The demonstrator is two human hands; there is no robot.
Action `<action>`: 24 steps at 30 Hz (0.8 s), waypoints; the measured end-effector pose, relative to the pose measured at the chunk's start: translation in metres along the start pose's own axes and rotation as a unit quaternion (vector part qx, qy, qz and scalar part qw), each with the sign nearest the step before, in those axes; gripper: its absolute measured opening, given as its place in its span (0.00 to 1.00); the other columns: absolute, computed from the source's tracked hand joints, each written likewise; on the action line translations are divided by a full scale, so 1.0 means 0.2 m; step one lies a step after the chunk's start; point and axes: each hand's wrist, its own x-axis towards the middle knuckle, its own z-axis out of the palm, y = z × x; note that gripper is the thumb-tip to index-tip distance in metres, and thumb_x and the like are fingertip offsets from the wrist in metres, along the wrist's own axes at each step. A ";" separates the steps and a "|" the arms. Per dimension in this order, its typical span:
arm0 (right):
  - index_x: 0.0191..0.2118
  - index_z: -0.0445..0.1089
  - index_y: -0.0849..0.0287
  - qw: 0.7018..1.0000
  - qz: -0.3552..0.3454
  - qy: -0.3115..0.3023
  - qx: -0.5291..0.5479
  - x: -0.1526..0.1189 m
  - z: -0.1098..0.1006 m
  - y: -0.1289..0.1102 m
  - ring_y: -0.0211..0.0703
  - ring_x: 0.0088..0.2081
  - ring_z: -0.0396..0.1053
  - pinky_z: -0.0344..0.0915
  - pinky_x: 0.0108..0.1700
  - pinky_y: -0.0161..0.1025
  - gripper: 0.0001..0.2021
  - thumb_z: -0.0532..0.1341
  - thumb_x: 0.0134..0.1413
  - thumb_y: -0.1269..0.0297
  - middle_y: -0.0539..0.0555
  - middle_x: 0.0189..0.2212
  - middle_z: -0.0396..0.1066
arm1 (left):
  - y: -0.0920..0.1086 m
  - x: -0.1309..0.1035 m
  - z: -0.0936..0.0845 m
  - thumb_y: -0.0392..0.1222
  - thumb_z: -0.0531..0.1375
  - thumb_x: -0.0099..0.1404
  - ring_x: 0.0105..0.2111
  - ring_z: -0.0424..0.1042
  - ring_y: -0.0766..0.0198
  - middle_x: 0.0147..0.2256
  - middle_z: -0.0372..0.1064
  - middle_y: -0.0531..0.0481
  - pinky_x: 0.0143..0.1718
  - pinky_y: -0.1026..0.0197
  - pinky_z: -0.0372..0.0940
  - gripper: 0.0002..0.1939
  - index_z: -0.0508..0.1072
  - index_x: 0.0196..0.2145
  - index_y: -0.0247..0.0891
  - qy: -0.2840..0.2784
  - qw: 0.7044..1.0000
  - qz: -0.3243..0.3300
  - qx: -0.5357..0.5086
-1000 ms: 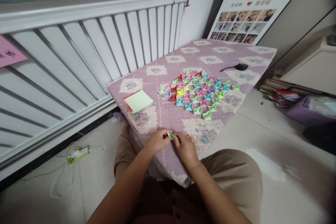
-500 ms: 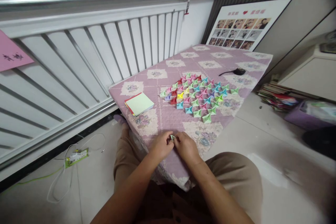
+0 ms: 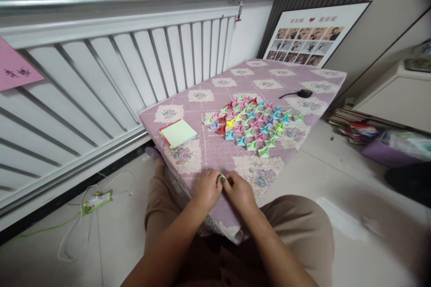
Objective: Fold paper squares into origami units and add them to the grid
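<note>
A: Your left hand point(image 3: 208, 189) and right hand point(image 3: 239, 190) meet low over the near corner of a table point(image 3: 218, 154) dressed in a purple floral cloth, forearms angling inward from either side of your lap. What has your grip?

B: A small folded green paper point(image 3: 222, 177), pinched between the fingertips of both your hands. Your left fingers curl around its left side, the thumb partly hidden; your right thumb and fingers close on it from the right, knuckles raised. Its folds are too small to make out.

A: And the backs of your hands?

B: Both face largely upward, wrists close to the cloth, fingers pointing in toward each other. Whether your wrists touch the table, I cannot tell.

A: What surrounds your grip?

B: Beyond it and slightly to the right, folded paper pieces point(image 3: 248, 132) in green, pink, blue, red and yellow spread in a slanting patchwork. Beyond it to the left lies a stack of square paper sheets point(image 3: 179, 133), pale green on top, red edging out. Well beyond your grip to the right, a black object point(image 3: 305, 93) with a cord-like tail rests on the cloth.
</note>
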 end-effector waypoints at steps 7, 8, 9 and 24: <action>0.30 0.67 0.56 0.996 -0.071 0.009 -0.061 0.00 0.01 0.03 0.42 0.31 0.67 0.59 0.34 0.37 0.07 0.53 0.54 0.67 0.52 0.28 0.70 | -0.06 0.00 0.00 0.34 0.53 0.63 0.42 0.68 0.58 0.41 0.70 0.49 0.43 0.59 0.61 0.11 0.71 0.42 0.42 -0.002 0.998 0.046 0.053; 0.31 0.67 0.56 0.994 -0.081 0.010 -0.069 0.00 0.02 0.03 0.42 0.31 0.67 0.59 0.35 0.37 0.07 0.53 0.54 0.68 0.52 0.27 0.69 | -0.06 0.00 0.00 0.34 0.53 0.63 0.42 0.67 0.58 0.42 0.69 0.49 0.43 0.59 0.61 0.11 0.70 0.42 0.43 -0.002 0.997 0.050 0.061; 0.30 0.68 0.56 0.993 -0.091 0.011 -0.076 0.00 0.02 0.04 0.42 0.31 0.66 0.59 0.35 0.37 0.07 0.53 0.54 0.69 0.52 0.27 0.69 | -0.07 -0.01 0.00 0.34 0.54 0.63 0.42 0.67 0.59 0.42 0.69 0.49 0.43 0.59 0.61 0.12 0.70 0.43 0.43 -0.003 0.996 0.054 0.068; 0.33 0.70 0.58 0.969 -0.179 -0.011 -0.170 -0.01 0.04 0.06 0.44 0.34 0.64 0.57 0.38 0.39 0.08 0.54 0.57 0.70 0.54 0.29 0.67 | -0.12 -0.01 -0.02 0.35 0.51 0.66 0.40 0.66 0.59 0.42 0.66 0.48 0.41 0.59 0.61 0.11 0.70 0.42 0.42 -0.033 0.987 0.101 0.117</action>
